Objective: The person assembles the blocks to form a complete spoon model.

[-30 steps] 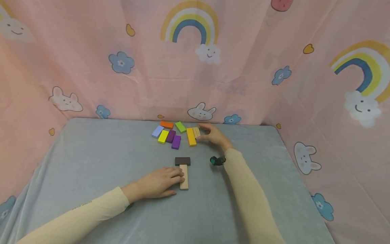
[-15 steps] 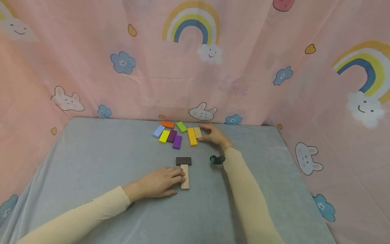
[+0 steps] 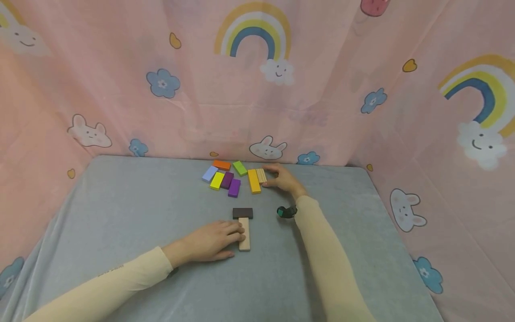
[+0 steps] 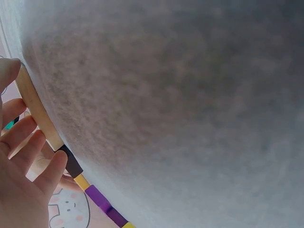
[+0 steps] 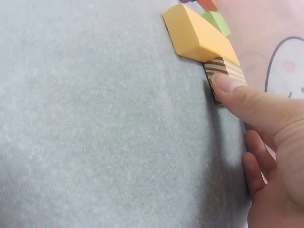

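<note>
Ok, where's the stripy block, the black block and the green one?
Stripy block (image 3: 261, 175): head view, on its striped face.
Black block (image 3: 242, 212): head view, middle of its top.
Green block (image 3: 240, 168): head view, middle of its top.

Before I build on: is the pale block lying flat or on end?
Lying flat: the pale block shows its long face upward, the left hand touching it.

From the charcoal block (image 3: 242, 213): beige block (image 3: 244, 245) at six o'clock; amber block (image 3: 254, 181) and brown-striped block (image 3: 261, 175) at one; green block (image 3: 240, 168) at twelve; purple block (image 3: 234, 188), plum block (image 3: 227, 180) and orange block (image 3: 221, 165) at eleven; yellow block (image 3: 217, 180) and pale-blue block (image 3: 210, 174) near half past ten. Grey cloth (image 3: 141, 201), cream sleeves (image 3: 331, 259), pink curtain (image 3: 128, 27) with rainbows (image 3: 252, 20) and blue flowers (image 3: 168, 87).
</note>
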### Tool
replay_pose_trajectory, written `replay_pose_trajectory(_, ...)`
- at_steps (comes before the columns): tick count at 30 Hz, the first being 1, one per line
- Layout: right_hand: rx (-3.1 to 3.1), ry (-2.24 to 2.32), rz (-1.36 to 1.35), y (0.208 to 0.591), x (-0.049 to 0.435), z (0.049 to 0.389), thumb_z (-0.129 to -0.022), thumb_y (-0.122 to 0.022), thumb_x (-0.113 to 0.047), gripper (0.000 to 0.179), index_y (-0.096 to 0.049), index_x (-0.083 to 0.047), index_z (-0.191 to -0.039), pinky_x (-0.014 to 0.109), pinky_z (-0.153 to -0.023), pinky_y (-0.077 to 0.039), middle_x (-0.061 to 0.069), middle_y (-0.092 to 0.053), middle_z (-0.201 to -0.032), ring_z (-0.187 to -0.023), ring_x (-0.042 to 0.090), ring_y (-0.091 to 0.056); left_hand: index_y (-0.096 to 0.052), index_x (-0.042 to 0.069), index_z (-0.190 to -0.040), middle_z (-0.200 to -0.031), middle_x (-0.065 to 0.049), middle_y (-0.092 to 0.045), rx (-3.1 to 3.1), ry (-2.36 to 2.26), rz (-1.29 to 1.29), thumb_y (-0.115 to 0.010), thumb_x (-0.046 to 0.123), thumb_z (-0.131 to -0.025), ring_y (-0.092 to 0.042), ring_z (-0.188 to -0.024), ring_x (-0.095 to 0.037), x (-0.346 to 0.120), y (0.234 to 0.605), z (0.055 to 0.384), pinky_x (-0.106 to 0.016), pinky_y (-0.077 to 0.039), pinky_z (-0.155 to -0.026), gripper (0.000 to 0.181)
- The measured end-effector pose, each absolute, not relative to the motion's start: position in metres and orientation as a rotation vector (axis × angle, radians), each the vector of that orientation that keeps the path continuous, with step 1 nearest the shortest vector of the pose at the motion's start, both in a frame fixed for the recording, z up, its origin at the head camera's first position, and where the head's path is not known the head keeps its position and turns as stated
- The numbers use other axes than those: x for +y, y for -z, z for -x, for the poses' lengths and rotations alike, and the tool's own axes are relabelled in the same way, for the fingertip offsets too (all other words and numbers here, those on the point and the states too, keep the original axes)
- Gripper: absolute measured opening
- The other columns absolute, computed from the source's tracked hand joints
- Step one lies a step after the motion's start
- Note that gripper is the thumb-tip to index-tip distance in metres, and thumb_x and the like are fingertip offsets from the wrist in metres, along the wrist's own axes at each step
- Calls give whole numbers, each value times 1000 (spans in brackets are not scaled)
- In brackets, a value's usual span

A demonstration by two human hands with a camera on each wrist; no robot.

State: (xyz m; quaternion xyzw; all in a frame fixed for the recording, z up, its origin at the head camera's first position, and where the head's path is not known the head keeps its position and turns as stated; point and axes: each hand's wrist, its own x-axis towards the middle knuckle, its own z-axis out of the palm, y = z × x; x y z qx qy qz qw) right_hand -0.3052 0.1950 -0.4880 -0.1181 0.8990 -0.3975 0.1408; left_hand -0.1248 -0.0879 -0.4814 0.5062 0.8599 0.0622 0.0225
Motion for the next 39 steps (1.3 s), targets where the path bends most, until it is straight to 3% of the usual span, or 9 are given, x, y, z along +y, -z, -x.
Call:
replay_pose_trajectory(22,2680,1130,266,478,202,296,-79,-84,-21,64,-56,-11,-135,48,-120,-34,9,-57,-142,-137,29,-48,-55,22,-136,-144,2,-53,2677,-205,-1573,-57,45,-98,-50,-136,-16,-88,484,125,-37,-44,-114,45)
replay_pose_trajectory(32,2683,1126,385,466,209,262,-76,-86,-31,63,-58,-11,-129,47,-113,-44,7,-60,-133,-128,26,-53,-54,21,-138,-146,2,-53,2654,-198,-1531,-56,46,-98,-42,-144,-20,-88,484,125,-41,-41,-117,47)
replay_pose_trajectory(39,2710,1098,427,462,209,228,-73,-87,-35,61,-60,-16,-124,44,-107,-49,2,-62,-126,-122,23,-55,-54,21,-137,-146,1,-53,2631,-214,-1520,-56,46,-98,-44,-143,-19,-86,481,128,-40,-41,-117,46)
